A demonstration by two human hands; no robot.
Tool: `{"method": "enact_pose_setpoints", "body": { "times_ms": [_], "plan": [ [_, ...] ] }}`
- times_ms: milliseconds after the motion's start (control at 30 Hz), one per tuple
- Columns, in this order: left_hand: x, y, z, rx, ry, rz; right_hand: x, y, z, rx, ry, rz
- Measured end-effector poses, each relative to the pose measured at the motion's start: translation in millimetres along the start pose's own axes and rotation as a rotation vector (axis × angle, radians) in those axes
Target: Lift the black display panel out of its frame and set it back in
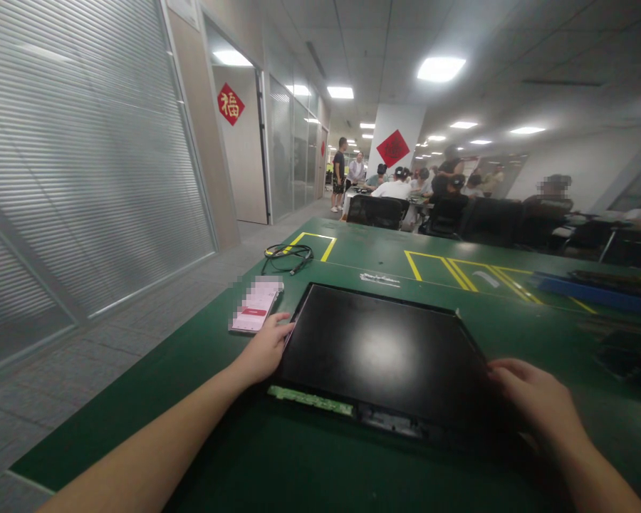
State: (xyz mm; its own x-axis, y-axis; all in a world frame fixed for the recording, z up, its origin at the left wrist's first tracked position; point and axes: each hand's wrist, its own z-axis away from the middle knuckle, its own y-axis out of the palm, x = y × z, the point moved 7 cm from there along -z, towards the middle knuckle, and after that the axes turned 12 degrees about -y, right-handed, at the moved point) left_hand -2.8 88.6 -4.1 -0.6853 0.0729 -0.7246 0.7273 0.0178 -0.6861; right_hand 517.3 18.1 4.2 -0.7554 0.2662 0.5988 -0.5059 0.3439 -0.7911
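Note:
A black flat display panel (374, 349) lies screen up on the green table (203, 370), a bright reflection on its middle. Along its near edge a green circuit board (313, 400) is exposed. My left hand (264, 349) grips the panel's left edge, thumb and fingers closed on it. On the opposite side my right hand (534, 395) pinches the right edge, its fingers bent around the frame. The undersides of both grips are hidden. Just beyond my left hand lies a phone (256, 305) with a lit screen.
A coiled black cable (290, 258) lies behind the phone. Yellow tape lines (449, 271) and a white strip (379, 279) mark the far table. A blue tray (592, 293) with dark parts sits at the right. Several people sit and stand beyond black chairs (377, 212).

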Motion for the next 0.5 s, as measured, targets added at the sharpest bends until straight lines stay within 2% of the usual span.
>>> {"method": "enact_pose_setpoints", "body": {
  "times_ms": [300,500],
  "plan": [
    [3.5,2.2,-1.1,0.004,-0.020,-0.026,2.5,-1.2,0.4,-0.003,-0.010,-0.015],
    [7.6,1.9,-5.1,0.009,-0.037,-0.028,-4.5,-0.7,-2.5,-0.020,-0.015,-0.063]
  ]
}}
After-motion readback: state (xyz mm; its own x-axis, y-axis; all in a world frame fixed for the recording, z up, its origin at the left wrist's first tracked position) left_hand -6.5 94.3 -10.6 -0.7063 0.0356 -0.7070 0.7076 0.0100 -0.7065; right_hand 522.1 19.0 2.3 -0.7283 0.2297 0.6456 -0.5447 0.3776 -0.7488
